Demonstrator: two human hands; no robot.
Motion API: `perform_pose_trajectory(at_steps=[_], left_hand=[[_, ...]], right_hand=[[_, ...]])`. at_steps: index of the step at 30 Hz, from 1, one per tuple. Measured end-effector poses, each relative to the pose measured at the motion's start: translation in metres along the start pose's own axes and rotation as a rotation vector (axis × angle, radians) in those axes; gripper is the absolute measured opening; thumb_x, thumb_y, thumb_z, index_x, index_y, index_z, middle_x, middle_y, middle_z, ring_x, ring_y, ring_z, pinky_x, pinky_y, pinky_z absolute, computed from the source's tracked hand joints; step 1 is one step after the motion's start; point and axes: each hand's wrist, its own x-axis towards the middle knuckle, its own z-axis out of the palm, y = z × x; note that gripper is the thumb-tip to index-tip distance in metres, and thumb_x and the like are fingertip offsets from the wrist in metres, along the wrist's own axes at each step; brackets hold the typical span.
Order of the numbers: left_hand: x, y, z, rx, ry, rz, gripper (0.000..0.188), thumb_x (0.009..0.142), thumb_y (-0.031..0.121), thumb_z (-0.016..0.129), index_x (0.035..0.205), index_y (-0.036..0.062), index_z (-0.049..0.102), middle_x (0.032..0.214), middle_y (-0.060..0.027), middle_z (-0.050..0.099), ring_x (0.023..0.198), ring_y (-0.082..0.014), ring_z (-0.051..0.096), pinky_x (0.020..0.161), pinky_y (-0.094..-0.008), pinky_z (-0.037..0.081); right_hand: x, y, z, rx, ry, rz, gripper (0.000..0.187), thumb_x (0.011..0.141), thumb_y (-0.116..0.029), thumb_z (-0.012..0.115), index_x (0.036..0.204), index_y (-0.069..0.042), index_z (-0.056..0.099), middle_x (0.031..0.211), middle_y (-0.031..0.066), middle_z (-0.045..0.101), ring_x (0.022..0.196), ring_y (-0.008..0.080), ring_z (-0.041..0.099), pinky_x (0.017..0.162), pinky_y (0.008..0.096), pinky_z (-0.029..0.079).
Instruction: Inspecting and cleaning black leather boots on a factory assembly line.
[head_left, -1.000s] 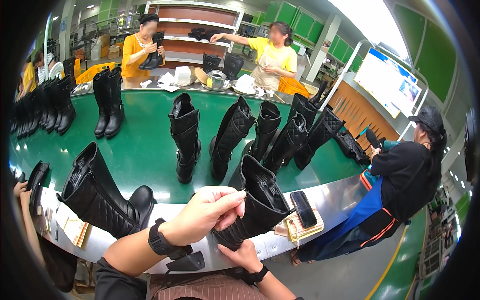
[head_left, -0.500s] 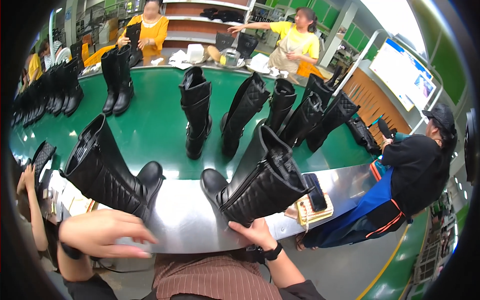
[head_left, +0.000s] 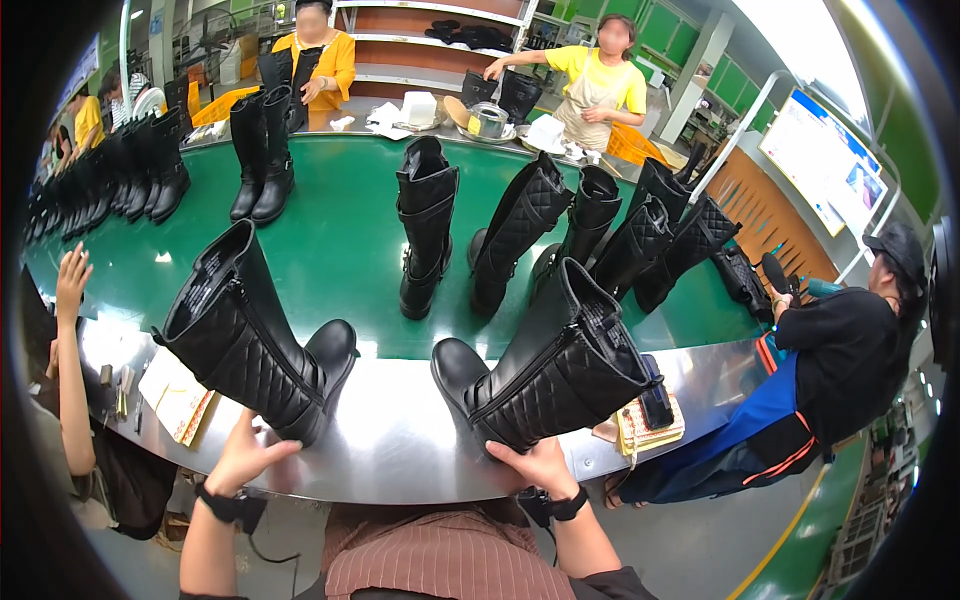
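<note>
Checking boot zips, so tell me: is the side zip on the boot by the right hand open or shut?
Shut: the zip's two edges meet in one unbroken line along the quilted black boot, from shaft top toward the sole.
</note>
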Motion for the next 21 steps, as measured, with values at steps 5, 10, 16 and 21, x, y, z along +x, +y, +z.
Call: perform_pose_trajectory(at_steps=[5,10,16,21], left_hand=[[0.038,-0.008,0.039,-0.476,0.014,0.1,0.048,0.078,0.008,0.082,0.12,-0.0009,0.064,0.115,-0.0073,0.069,0.106,-0.0164,0.064,0.096,-0.0333,0.049],[0.041,0.016,0.053,-0.483,0.071,0.043,0.037,0.08,0.01,0.08,0.114,0.0001,0.068,0.108,-0.0053,0.07,0.101,-0.0159,0.065,0.091,-0.0318,0.051],[0.024,0.069,0.111,-1.161,-0.212,-0.114,0.041,0.094,0.014,0.066,0.132,0.0039,0.054,0.123,-0.0076,0.064,0.114,-0.0204,0.062,0.098,-0.0386,0.053],[0.02,0.083,0.126,-1.28,-0.318,-0.021,0.043,0.097,0.025,0.061,0.132,0.0022,0.055,0.127,-0.0095,0.063,0.115,-0.0219,0.063,0.101,-0.0412,0.05]], right_hand=[[0.009,-0.005,-0.008,0.02,-0.072,-0.13,0.059,0.076,-0.025,0.087,0.122,0.0,0.063,0.119,0.0118,0.067,0.113,0.0232,0.062,0.099,0.0361,0.047],[0.011,-0.008,0.005,0.345,-0.01,0.208,0.048,0.085,-0.013,0.078,0.127,0.002,0.06,0.122,0.0074,0.065,0.111,0.0171,0.06,0.099,0.0325,0.046],[0.001,-0.024,0.053,0.999,0.008,0.387,0.045,0.09,-0.012,0.069,0.132,-0.006,0.054,0.119,0.0055,0.063,0.111,0.0212,0.062,0.095,0.0405,0.053],[-0.006,-0.026,0.064,1.106,-0.12,0.257,0.062,0.094,-0.036,0.053,0.14,0.005,0.046,0.138,0.0189,0.056,0.125,0.0376,0.055,0.107,0.0554,0.042]])
